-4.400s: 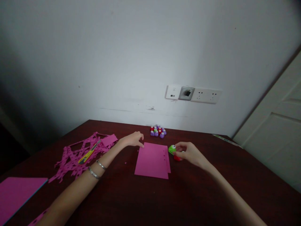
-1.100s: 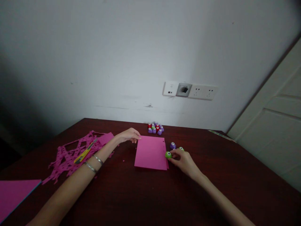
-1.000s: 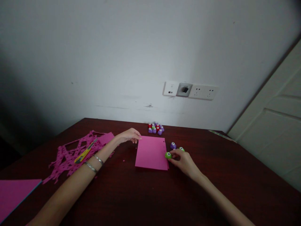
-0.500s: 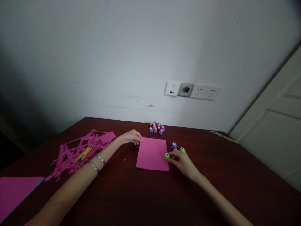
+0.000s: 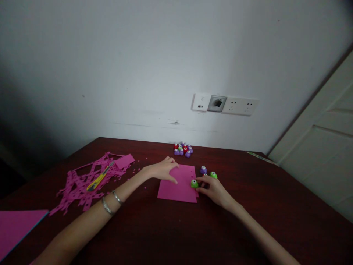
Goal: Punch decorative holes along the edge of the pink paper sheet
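Observation:
A pink sheet of paper (image 5: 176, 189) lies on the dark wooden table, with another pink sheet showing under its right edge. Small holes mark its upper right side. At that edge, my right hand (image 5: 213, 189) pinches a green craft punch (image 5: 194, 184) with a white, eye-like button. My left hand (image 5: 162, 171) hovers over or rests on the paper's upper left, thumb and fingers spread, holding nothing. Just beyond my right hand stand a purple craft punch (image 5: 203, 170) and another green craft punch (image 5: 213, 175); a further one is partly hidden by my fingers.
Left of the paper is a heap of cut pink scraps (image 5: 74, 184) with a yellow utility knife (image 5: 96, 182) on top. Several red, purple and green punches (image 5: 182, 150) cluster near the wall. A larger pink sheet (image 5: 19, 228) lies at lower left. Wall sockets (image 5: 239, 106) are behind.
My left hand has let go of the paper's upper left corner and moved right over the sheet, fingers spreading. The green punch stays in my right hand, shifted slightly left.

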Demonstrator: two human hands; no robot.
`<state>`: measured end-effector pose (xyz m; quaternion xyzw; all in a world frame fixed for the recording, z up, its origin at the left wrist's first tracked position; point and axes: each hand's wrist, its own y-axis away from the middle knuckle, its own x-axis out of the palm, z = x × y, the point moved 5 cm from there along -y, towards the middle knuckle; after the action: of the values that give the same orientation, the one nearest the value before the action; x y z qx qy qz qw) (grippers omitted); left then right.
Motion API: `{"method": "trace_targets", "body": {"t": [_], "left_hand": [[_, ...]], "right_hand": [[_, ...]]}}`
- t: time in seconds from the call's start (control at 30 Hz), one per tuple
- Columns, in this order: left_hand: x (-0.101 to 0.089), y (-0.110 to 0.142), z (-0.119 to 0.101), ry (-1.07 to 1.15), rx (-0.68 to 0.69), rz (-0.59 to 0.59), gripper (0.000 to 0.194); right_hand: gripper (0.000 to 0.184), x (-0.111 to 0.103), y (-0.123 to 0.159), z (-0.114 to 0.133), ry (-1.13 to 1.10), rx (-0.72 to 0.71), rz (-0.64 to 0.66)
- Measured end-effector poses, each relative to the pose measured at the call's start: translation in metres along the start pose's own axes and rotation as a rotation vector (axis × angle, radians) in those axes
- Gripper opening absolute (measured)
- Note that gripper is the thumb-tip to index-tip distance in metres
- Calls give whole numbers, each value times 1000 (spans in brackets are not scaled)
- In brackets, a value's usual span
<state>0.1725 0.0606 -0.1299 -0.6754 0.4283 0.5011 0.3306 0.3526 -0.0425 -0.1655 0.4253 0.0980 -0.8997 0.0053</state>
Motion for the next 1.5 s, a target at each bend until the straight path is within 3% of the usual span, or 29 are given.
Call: {"method": "trace_targets", "body": {"t": [0.13,0.3,0.43,0.6,0.83,1.07,1.4,1.5], "left_hand": [[20,-4,-13,19,22,101,65],[25,-4,-13,98,17,139,65],[22,-7,-11,185,42,64,54],[14,-10,-2,236,43,-106,31],[27,-13,2,219,96,7,22],[28,-14,3,234,69,18,23],[31,-17,6,274,64,-8,20],[28,-18,9,285,32,-74,19]], "right_hand": [[27,-2,-1,-5,-18,-1,9],[25,-6,-2,-4,-55,18,23],[24,-11,-2,-1,-56,42,-13],[29,-14,-1,-11,-216,207,-33],[26,-1,-3,-8,-245,196,88],[17,2,-8,-5,-213,164,111],[17,0,-7,-1,-247,176,143],[17,-5,-10,-1,-262,196,130]]}}
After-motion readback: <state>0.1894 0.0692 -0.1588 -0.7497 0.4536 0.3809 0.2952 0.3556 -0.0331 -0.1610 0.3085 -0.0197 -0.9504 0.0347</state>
